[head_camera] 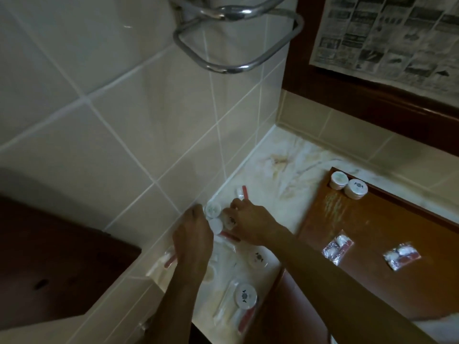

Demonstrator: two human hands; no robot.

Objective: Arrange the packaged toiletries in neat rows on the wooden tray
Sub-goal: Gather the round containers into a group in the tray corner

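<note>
Toiletries, packaged: round white jars (213, 210) clustered between both sets of fingers on the marble tabletop (278, 175). Left hand (192, 234) fingers curl beside the jars, grip unclear; right hand (250, 223) fingers curl over one jar, apparently pinching it. Step: gathering. Next: carry right to wooden tray (372, 219), beside the two jars (347, 184) placed there; sachets (337, 247) nearer.

Glossy lacquered wooden tray (367, 234), reddish and streaked. Polished marble-look worktop (285, 170) — pale, veined, stained in places. Smooth glazed wall tiles (111, 120), matt white grout. Shiny chromed metal towel rail (238, 33). Crinkly clear plastic packets (337, 247) on the tray; smooth white plastic jars (347, 184) — matt lids. Printed newspaper (387, 33), dull, on the dark wooden frame.
</note>
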